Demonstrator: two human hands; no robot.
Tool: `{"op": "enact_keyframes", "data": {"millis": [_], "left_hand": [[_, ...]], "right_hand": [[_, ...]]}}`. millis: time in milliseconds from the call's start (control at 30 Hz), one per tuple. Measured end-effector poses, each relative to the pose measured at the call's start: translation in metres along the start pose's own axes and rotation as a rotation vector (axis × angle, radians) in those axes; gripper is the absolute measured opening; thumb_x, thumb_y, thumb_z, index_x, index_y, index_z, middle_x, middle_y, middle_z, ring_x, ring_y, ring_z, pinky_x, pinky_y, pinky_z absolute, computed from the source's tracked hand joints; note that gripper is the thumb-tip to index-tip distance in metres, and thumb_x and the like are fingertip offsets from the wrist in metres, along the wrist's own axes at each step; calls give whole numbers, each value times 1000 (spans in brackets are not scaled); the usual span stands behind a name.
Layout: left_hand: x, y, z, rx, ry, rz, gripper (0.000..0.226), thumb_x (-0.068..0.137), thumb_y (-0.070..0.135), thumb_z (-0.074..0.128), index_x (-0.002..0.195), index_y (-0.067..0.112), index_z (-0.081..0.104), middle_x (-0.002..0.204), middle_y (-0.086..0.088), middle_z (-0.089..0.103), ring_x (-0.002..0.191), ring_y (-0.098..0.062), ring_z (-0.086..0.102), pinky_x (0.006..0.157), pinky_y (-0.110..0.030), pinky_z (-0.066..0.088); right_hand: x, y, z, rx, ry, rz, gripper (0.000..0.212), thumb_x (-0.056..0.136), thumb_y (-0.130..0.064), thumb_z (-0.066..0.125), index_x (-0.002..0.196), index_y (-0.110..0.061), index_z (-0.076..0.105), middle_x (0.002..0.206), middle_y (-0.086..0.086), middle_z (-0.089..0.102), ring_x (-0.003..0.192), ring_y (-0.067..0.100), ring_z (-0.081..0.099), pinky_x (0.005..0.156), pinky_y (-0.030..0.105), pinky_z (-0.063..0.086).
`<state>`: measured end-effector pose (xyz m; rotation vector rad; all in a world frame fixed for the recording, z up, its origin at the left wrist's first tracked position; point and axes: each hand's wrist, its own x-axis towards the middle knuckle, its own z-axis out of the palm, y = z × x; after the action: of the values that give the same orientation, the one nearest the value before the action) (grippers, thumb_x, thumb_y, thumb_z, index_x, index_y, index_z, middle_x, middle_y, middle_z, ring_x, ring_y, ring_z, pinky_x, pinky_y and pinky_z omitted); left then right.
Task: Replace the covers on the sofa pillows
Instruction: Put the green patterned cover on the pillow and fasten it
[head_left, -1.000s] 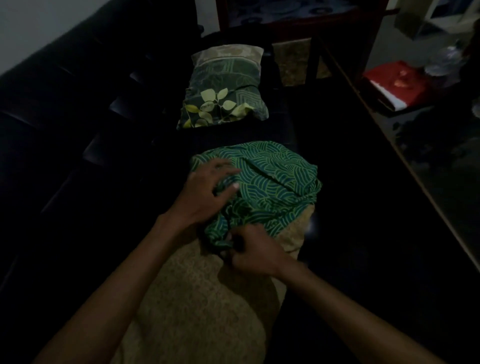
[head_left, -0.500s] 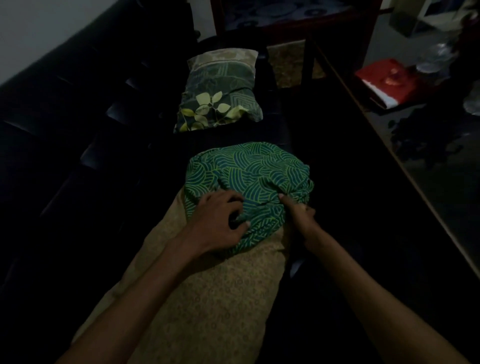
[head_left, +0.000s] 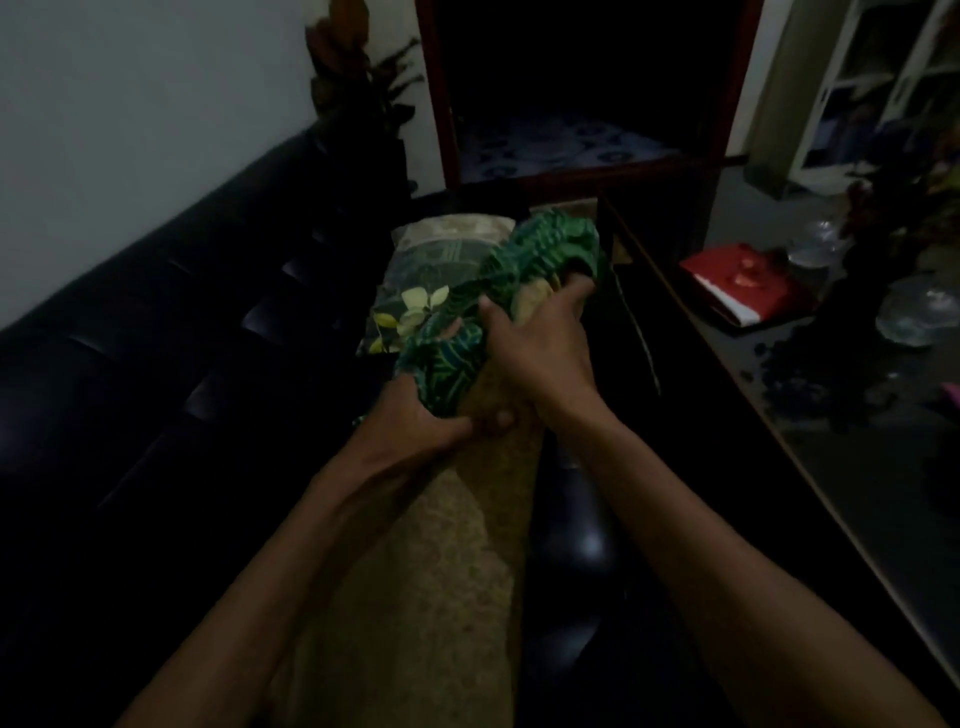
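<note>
A long tan pillow (head_left: 441, 561) stands tilted up from my lap on the black sofa. A green patterned cover (head_left: 524, 254) is bunched over its far end. My left hand (head_left: 426, 421) grips the cover's lower edge against the pillow. My right hand (head_left: 540, 338) clutches the bunched cover and the pillow's top on the right side. Behind them lies a second pillow (head_left: 415, 275) in a dark green leaf-print cover, partly hidden by the raised one.
The black sofa (head_left: 156, 364) runs along the left under a pale wall. A dark glass table (head_left: 810, 395) on the right holds a red book (head_left: 748, 280) and glassware (head_left: 914, 312). A dark wooden cabinet (head_left: 571, 104) stands at the back.
The tan pillow has been lifted from lying flat to tilted up. Both hands moved from pressing on the cover to gripping it at the pillow's end. My view tipped upward.
</note>
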<state>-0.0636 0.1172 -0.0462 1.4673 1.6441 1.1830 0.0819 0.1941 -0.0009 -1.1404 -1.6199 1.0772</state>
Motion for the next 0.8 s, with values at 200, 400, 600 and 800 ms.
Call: {"op": "enact_keyframes", "data": {"millis": [200,400,600,800], "left_hand": [[23,41,-37,-344,108,178,83,51,69,87,110,20,55,89,24,74,86,7,69,72,-12,53],[36,-28,-21,-476,157,-170,42,79,30,69,119,16,67,107,-8,75,100,-28,71,84,-43,60],[38,-38,1,-22,352,-281,72,92,40,65,154,22,33,134,-6,57,112,-24,61,86,-33,51],[35,-39,9,103,208,-214,88,87,64,52,160,32,14,166,-2,18,150,-22,23,117,-39,26]], "right_hand": [[34,-84,44,-210,21,-294,84,93,-30,68,150,-10,9,105,15,66,88,34,68,67,41,52],[45,-9,71,-266,-204,-235,93,91,-31,69,159,-10,9,141,23,49,127,41,51,93,39,47],[59,51,69,59,-420,-81,55,101,-16,61,151,-23,38,114,1,60,93,16,64,68,27,57],[73,70,70,553,-356,271,46,108,-15,49,152,-10,39,115,5,68,88,10,74,73,20,57]]}}
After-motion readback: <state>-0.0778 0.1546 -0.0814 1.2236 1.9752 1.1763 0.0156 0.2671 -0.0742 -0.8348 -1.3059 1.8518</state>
